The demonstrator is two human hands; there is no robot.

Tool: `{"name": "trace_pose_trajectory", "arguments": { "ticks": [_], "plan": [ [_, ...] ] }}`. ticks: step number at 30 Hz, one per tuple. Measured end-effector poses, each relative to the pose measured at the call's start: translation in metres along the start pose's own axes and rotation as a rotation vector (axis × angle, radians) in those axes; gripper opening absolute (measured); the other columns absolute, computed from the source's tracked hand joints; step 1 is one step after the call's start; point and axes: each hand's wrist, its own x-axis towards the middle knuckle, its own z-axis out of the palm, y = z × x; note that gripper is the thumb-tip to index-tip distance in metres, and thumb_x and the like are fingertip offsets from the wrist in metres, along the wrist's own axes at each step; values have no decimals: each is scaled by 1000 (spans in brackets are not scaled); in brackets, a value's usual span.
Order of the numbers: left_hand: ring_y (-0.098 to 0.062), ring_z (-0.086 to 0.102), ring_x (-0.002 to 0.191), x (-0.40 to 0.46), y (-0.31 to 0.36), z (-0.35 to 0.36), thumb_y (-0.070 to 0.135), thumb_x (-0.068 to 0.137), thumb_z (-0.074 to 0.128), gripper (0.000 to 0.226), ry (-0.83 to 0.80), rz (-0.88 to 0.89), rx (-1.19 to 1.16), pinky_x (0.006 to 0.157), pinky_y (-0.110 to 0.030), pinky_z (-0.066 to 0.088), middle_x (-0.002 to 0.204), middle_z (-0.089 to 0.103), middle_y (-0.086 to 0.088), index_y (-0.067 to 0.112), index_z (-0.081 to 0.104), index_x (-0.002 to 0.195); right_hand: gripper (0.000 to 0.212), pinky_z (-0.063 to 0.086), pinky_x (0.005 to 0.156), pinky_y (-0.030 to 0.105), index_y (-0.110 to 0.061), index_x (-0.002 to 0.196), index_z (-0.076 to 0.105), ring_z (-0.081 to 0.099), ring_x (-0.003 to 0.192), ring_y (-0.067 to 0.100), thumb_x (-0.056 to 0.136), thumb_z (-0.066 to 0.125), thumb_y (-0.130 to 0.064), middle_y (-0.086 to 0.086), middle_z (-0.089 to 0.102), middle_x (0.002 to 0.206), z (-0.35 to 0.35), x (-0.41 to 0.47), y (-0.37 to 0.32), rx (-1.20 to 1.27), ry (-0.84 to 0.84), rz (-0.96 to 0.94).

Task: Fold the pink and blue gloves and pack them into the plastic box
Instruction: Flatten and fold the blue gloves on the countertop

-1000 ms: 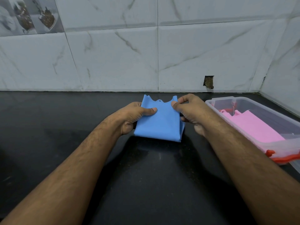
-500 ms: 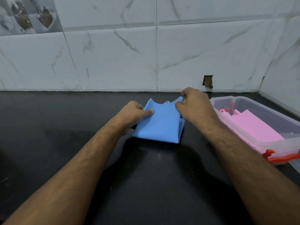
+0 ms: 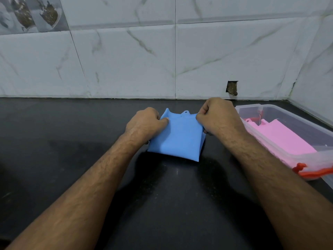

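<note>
A folded blue glove (image 3: 178,139) lies on the black counter (image 3: 72,141), its fold line toward me and its cuff edges at the far side. My left hand (image 3: 145,123) pinches its far left corner. My right hand (image 3: 219,117) pinches its far right corner. Both hands are closed on the glove. To the right stands a clear plastic box (image 3: 306,156) with a folded pink glove (image 3: 281,138) lying inside it.
An orange-red latch (image 3: 313,171) sits on the box's near end. A white marble-tiled wall (image 3: 162,60) runs along the back of the counter, with a small hole (image 3: 232,88) above the box. A side wall closes the corner at right.
Both hands have shifted to the glove's far corners and closed into tighter pinches. The right hand has slid up and over the right edge. The glove stays in place.
</note>
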Motion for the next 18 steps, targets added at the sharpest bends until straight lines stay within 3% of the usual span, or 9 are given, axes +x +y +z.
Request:
{"name": "trace_pose_trajectory", "arguments": {
  "ticks": [2, 5, 7, 12, 18],
  "plan": [
    [-25, 66, 68, 2, -2, 4, 45, 91, 59, 36, -30, -28, 33, 71, -42, 63, 80, 66, -4, 13, 55, 74, 18, 62, 76, 44, -3, 88, 72, 71, 76, 28, 86, 55, -8, 16, 74, 84, 6, 1, 2, -39, -27, 11],
    [-17, 57, 67, 6, -4, 12, 47, 92, 60, 37, -33, -44, 69, 61, -32, 49, 79, 61, -1, 18, 51, 71, 17, 56, 76, 35, -11, 97, 69, 66, 91, 27, 89, 54, -13, 8, 70, 98, 15, 5, 9, -134, -101, 49],
    [-14, 53, 67, 10, -5, 15, 47, 93, 61, 37, -32, -46, 68, 58, -29, 40, 78, 58, 1, 20, 51, 70, 18, 53, 76, 33, -14, 100, 68, 64, 94, 26, 90, 53, -14, 7, 69, 102, 19, 7, 13, -168, -131, 67],
    [-10, 48, 64, 15, -8, 20, 48, 93, 61, 39, -70, -68, 34, 53, -28, 33, 74, 53, 4, 22, 46, 68, 19, 53, 79, 36, -18, 108, 65, 62, 100, 27, 95, 53, -25, 5, 66, 109, 22, 6, 16, -252, -114, 40],
    [-11, 47, 61, 15, -8, 21, 46, 93, 62, 41, -64, -68, 28, 52, -28, 32, 71, 50, 4, 21, 44, 66, 47, 50, 92, 42, -16, 129, 55, 55, 118, 30, 99, 49, -51, 12, 50, 133, 22, 6, 15, -264, -223, 33]
  ]
}}
